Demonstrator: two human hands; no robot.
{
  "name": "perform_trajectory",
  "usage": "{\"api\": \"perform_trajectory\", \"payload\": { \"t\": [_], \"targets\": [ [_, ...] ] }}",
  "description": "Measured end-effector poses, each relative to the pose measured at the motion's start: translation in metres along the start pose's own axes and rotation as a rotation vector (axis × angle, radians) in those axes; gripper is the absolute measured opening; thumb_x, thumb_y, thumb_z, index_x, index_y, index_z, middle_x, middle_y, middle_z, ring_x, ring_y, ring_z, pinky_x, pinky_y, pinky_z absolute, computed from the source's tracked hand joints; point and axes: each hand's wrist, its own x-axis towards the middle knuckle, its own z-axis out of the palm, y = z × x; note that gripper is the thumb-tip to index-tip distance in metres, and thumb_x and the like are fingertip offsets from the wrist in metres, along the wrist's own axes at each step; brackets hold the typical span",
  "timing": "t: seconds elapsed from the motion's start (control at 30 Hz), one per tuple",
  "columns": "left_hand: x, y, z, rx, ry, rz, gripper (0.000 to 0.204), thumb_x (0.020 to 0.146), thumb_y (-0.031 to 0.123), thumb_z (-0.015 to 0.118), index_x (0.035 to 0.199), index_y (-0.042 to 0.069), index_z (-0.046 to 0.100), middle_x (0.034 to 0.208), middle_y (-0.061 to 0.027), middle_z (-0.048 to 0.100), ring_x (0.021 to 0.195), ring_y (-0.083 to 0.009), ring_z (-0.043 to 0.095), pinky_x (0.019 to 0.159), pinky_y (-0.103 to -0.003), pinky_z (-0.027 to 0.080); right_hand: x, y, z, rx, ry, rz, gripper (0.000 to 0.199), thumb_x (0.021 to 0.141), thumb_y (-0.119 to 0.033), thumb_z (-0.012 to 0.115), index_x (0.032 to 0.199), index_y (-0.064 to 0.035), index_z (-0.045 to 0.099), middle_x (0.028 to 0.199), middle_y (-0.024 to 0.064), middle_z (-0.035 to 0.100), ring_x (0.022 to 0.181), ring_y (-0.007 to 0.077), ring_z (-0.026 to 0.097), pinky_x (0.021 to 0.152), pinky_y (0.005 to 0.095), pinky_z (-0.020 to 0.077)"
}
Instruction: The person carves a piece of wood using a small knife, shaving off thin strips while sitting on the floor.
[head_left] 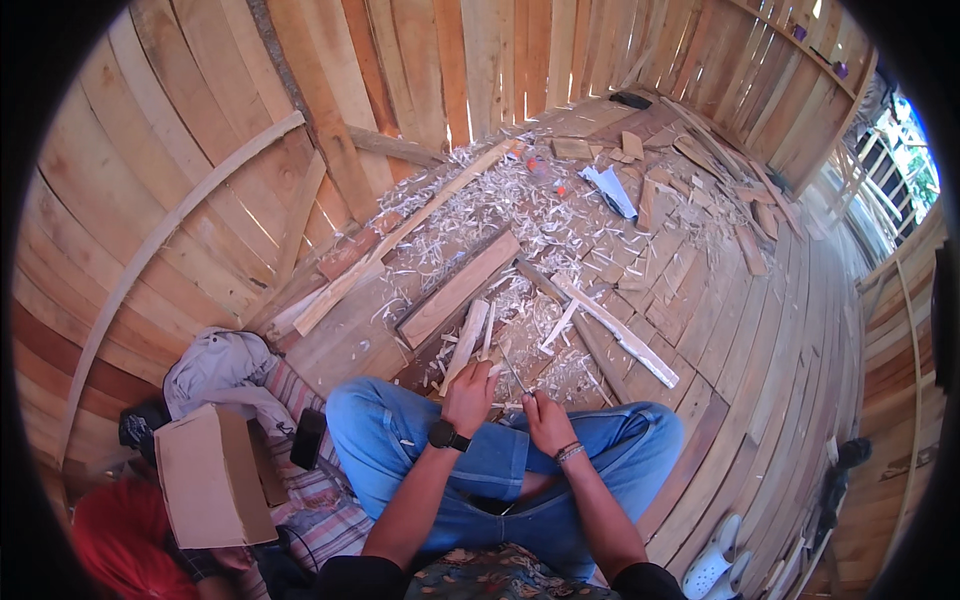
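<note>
From my remote station I record the person seated cross-legged on the plank floor [760,330], knees in blue jeans spread to either side. The left hand [470,397], with a dark watch at the wrist, is closed around a thin pale wooden stick [508,404] that runs across to the right hand [547,420], which is also closed on it; a bracelet sits on that wrist. Whether the right hand holds a blade as well I cannot tell; a thin dark line rises from between the hands, too small to read.

The stick is held level between both hands, over the lap and just above the floor, a position I judge suits steadying it for shaving or trimming. Pale wood shavings [520,215] lie thick on the floor directly ahead of the knees, consistent with that reading.

A short board [458,290] and a pale split strip [466,342] lie just beyond the hands, within easy reach. A cardboard box [210,480] and grey cloth [225,368] sit well off to the left.
</note>
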Motion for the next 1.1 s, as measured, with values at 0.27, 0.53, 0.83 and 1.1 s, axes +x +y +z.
{"api": "perform_trajectory", "payload": {
  "t": [0.27, 0.53, 0.83, 1.1],
  "targets": [
    [0.015, 0.006, -0.009, -0.098, -0.053, 0.14, 0.015, 0.088, 0.012, 0.062, 0.098, 0.001, 0.06, 0.087, -0.0184, 0.06, 0.081, -0.0389, 0.06, 0.07, -0.045, 0.049, -0.001, -0.008, -0.013, 0.039, 0.016, -0.027, 0.037, 0.099, -0.034, 0.042, 0.095, 0.0021, 0.05, 0.08, 0.0341, 0.059, 0.082, 0.0535, 0.056, 0.073, 0.0587, 0.0415],
    [0.059, 0.007, -0.01, -0.006, -0.289, 0.223, 0.016, 0.088, 0.013, 0.06, 0.097, 0.0, 0.059, 0.087, -0.0185, 0.06, 0.083, -0.0395, 0.059, 0.073, -0.045, 0.048, 0.014, -0.01, -0.02, 0.056, 0.065, 0.007, 0.035, 0.099, -0.032, 0.043, 0.099, 0.003, 0.044, 0.08, 0.0351, 0.06, 0.082, 0.054, 0.057, 0.074, 0.0592, 0.0429],
    [0.036, 0.007, -0.019, 0.002, -0.306, 0.211, 0.015, 0.088, 0.012, 0.06, 0.096, 0.0, 0.058, 0.089, -0.0186, 0.061, 0.082, -0.0389, 0.06, 0.071, -0.045, 0.048, 0.005, -0.007, 0.0, -0.092, 0.094, -0.024, 0.031, 0.097, -0.029, 0.046, 0.098, 0.002, 0.047, 0.072, 0.0319, 0.06, 0.071, 0.0519, 0.059, 0.066, 0.0589, 0.0472],
    [0.005, -0.005, -0.018, 0.056, -0.299, 0.28, 0.018, 0.086, 0.009, 0.062, 0.1, -0.001, 0.058, 0.089, -0.0171, 0.061, 0.084, -0.0359, 0.06, 0.073, -0.042, 0.049, -0.01, 0.005, -0.004, -0.146, 0.013, -0.084, 0.028, 0.096, -0.025, 0.05, 0.097, 0.0022, 0.046, 0.068, 0.0298, 0.06, 0.069, 0.0501, 0.059, 0.063, 0.0574, 0.0477]
  ]
}}
